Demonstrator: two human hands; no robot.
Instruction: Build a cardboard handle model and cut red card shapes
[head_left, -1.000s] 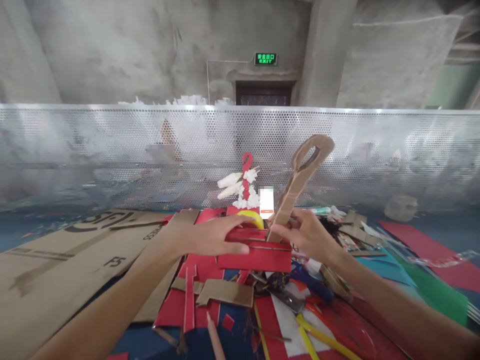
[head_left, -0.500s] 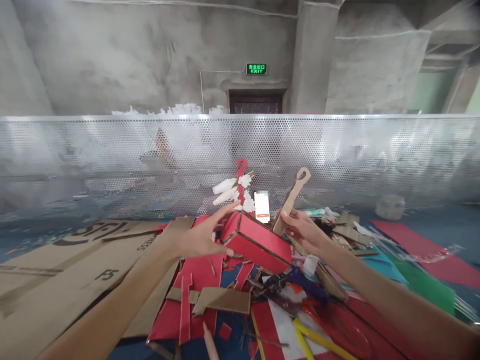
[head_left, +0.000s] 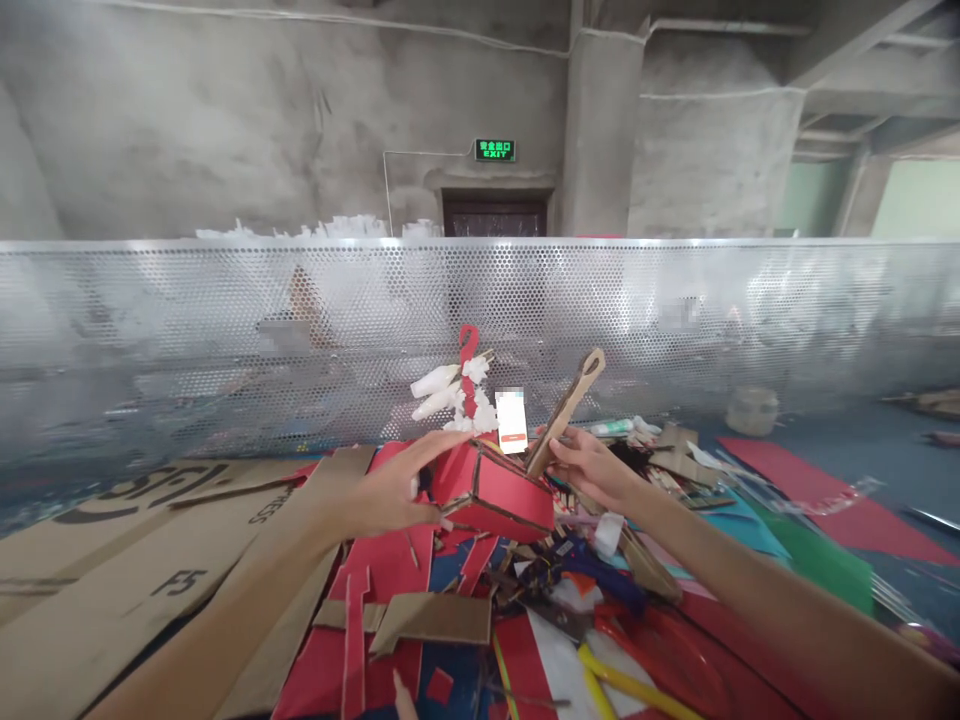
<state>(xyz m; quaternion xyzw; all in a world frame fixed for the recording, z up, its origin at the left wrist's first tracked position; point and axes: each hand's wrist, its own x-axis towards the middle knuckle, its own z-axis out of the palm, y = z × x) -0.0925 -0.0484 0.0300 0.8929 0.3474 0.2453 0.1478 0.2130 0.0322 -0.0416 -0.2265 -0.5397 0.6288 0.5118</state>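
Note:
A red cardboard box (head_left: 499, 490) with brown edges is held tilted above the cluttered table. My left hand (head_left: 394, 490) grips its left end, thumb underneath and fingers over the top. Rising from the box's right side is a brown cardboard strip (head_left: 566, 410) with a hole in its rounded top. My right hand (head_left: 592, 468) is closed around the strip's lower part; whether the strip is fixed to the box I cannot tell. Just beyond the box stands a red looped piece (head_left: 469, 345) with white petal-like bits (head_left: 435, 390) around it.
A phone (head_left: 512, 420) with a lit screen stands behind the box. Large cardboard sheets (head_left: 135, 550) lie on the left. Cardboard scraps (head_left: 431, 620), a yellow-handled tool (head_left: 637, 680) and coloured sheets (head_left: 817, 550) cover the front and right. A perforated metal screen (head_left: 637, 330) spans the back.
The box has turned from level to tilted, showing its end and lower edge. With it the strip's looped top has swung away from me and lower. My left hand has moved onto the box's end.

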